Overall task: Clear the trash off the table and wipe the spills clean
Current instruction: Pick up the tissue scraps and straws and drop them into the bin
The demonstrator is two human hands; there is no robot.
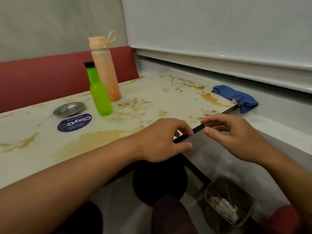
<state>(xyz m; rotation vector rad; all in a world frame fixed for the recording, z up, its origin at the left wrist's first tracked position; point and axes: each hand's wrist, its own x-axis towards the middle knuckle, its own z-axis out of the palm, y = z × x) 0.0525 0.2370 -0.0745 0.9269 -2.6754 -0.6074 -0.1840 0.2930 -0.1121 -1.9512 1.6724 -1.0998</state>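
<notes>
We count two bottles, green (99, 92) and peach (105, 71), one steel dish (68, 109), one blue cloth (236, 97) near the tabletop (33, 159) far-right edge. Brown spills (209, 97) spread widely. Our left hand (162, 141) and right hand (231, 132) hang loosely curled, grasping nothing, over the near corner.

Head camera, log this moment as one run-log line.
left hand: open, at table edge | right hand: open, empty | blue cloth: untouched | spills: unwiped | bin: holds trash

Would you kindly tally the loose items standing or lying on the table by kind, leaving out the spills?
Bottles: 2, green bottle and peach bottle
Metal dishes: 1, dish
Cloths: 1, blue cloth
Round stickers: 1, purple sticker
Total: 5
</notes>
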